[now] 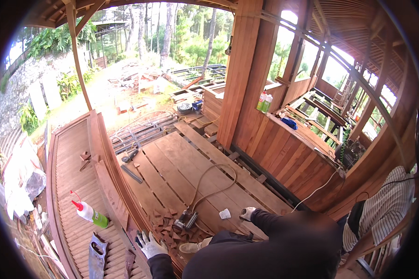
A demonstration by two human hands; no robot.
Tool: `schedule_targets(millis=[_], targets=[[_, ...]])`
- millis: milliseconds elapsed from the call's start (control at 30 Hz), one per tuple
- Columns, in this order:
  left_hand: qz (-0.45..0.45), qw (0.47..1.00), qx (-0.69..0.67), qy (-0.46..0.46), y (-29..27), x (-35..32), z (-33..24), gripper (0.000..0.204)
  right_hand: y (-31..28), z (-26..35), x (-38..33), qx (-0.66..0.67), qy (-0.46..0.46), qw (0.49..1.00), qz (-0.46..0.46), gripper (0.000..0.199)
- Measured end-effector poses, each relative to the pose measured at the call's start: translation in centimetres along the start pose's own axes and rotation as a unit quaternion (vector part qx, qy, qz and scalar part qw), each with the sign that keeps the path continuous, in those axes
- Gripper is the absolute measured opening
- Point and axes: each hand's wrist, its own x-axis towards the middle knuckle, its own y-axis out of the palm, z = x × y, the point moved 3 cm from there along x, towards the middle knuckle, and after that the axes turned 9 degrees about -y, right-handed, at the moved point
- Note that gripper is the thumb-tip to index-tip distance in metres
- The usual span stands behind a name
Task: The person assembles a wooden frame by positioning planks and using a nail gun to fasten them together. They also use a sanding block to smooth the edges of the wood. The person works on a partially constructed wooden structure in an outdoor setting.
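Note:
My left hand (152, 245), in a white glove with dark fingertips, lies with its fingers spread on the edge of a long wooden slatted panel (72, 195). Beside it on the slats are a handsaw (97, 258) and a white-and-green glue bottle (91, 214) with a red nozzle. My right hand (248, 214), also gloved, is held above the plank floor with its fingers curled; what they hold, if anything, is too small to make out. Between my hands, an air nailer (186, 220) with a hose lies by a heap of small wooden offcuts (165, 228).
A power tool (130, 156) lies on the planks (172, 158) beside the panel. The hose (234, 174) loops across the floor. Two bottles (264, 102) and a blue cloth (289, 123) rest on a wooden ledge at right. A person in a striped shirt (381, 204) is close at right.

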Motion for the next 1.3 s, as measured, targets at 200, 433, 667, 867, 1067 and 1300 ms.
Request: schedule_targets(millis=[200,433,667,867,1067,1300], targets=[[-0.054,0.998,-0.024,0.021,1.9,1.1,1.3,0.050,-0.1,0.8,1.0,-0.009,-0.032,0.999,-0.041,0.041],[-0.047,0.998,-0.020,0.041,-0.2,0.1,0.3,0.024,1.4,-2.6,-3.5,0.005,-0.002,1.000,-0.019,0.044],[-0.002,1.000,0.011,0.005,-0.7,-0.6,-0.4,0.028,4.7,-7.5,-7.4,-0.028,0.091,0.992,0.086,0.047],[0.004,0.998,0.055,0.011,-0.5,0.2,-0.9,0.031,6.9,-8.7,-4.4,0.000,0.106,0.991,0.077,0.049],[0.015,0.988,0.152,0.034,3.1,0.8,3.0,0.036,6.4,-7.1,2.5,0.104,0.058,0.993,-0.003,0.048],[0.173,0.948,-0.268,0.005,18.7,8.5,-3.3,0.049,2.9,-13.4,7.5,0.084,0.135,0.984,0.080,0.055]])
